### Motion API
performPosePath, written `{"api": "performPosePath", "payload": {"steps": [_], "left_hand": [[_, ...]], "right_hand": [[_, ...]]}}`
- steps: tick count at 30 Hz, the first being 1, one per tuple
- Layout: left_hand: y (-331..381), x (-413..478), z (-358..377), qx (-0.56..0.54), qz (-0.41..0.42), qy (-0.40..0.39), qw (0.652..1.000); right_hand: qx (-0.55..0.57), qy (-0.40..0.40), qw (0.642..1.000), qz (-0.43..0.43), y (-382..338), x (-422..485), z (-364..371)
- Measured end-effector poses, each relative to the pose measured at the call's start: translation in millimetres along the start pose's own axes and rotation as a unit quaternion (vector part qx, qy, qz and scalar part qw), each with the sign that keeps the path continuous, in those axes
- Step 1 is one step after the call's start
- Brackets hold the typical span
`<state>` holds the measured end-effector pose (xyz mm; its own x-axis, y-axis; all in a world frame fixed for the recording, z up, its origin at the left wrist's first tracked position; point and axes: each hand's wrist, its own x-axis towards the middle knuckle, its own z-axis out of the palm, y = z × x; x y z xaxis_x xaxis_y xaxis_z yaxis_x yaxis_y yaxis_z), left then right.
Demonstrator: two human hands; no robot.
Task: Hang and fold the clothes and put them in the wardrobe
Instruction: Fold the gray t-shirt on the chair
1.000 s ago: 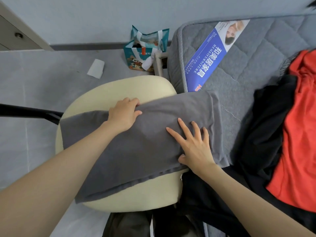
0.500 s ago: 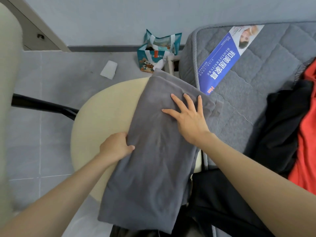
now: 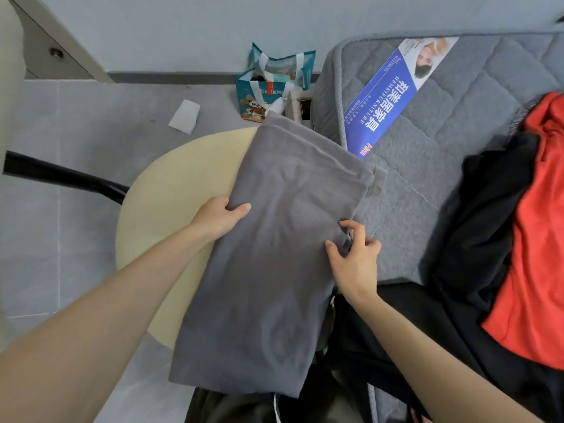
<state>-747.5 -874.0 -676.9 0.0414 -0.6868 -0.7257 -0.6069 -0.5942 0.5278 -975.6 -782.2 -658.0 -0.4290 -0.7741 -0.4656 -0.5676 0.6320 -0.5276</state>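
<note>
Mattress [image 3: 451,166]: grey and quilted, at 2 o'clock.
Grey garment [image 3: 274,270]: folded, at centre, lying over the cream seat and the mattress edge.
Cream seat [image 3: 183,184]: at the garment's 9 o'clock.
Red garment [image 3: 540,245]: at 3 o'clock on black clothes [image 3: 488,224].
Left hand [image 3: 218,219]: grips the garment's 9 o'clock edge, thumb on top.
Right hand [image 3: 355,254]: pinches its 3 o'clock edge, apart from the left.

There is one view only, from a camera worn on the person's head. It faces forward and steeply down, nearly from above, and it is close. Both forearms enter at the bottom edge, and the left hand [image 3: 219,219] and the right hand [image 3: 355,256] hold the grey cloth [image 3: 274,270] in the middle of the frame. The wide lens bends the edges. The floor [image 3: 91,132] fills the left side, the bed [image 3: 457,123] the right, the wall [image 3: 183,32] the top.
</note>
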Motion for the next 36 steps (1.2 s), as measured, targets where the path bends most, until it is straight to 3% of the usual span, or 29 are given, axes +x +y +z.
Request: {"api": "performPosePath", "payload": {"steps": [3, 7, 11, 16, 24, 32, 36], "left_hand": [[-5.3, -1.3, 4.6, 0.021, -0.010, 0.048, 0.999], [-9.2, 0.6, 5.2, -0.015, -0.028, 0.054, 0.998], [-13.1, 2.5, -8.2, -0.067, -0.066, 0.023, 0.995], [-2.4, 5.0, -14.7, -0.181, -0.068, 0.017, 0.981], [13.4, 2.9, -9.7, -0.177, 0.020, 0.064, 0.982], [11.7, -20.9, -30.7, -0.157, 0.155, 0.066, 0.973], [15.9, -36.1, -46.0, -0.128, 0.151, -0.011, 0.980]], "right_hand": [[-0.008, -0.004, 1.000, 0.015, -6.1, 2.8, -0.3], [0.006, -0.018, 1.000, -0.006, -10.0, 3.6, -3.0], [0.139, -0.008, 0.988, 0.060, -20.3, 13.9, -3.7], [0.191, -0.046, 0.971, 0.136, -27.4, 34.9, 0.2], [0.146, -0.115, 0.983, -0.001, -26.6, 38.7, -9.3], [0.347, -0.189, 0.918, -0.041, -38.3, 32.6, -35.5], [0.295, -0.228, 0.926, -0.063, -43.3, 31.2, -60.0]]}}
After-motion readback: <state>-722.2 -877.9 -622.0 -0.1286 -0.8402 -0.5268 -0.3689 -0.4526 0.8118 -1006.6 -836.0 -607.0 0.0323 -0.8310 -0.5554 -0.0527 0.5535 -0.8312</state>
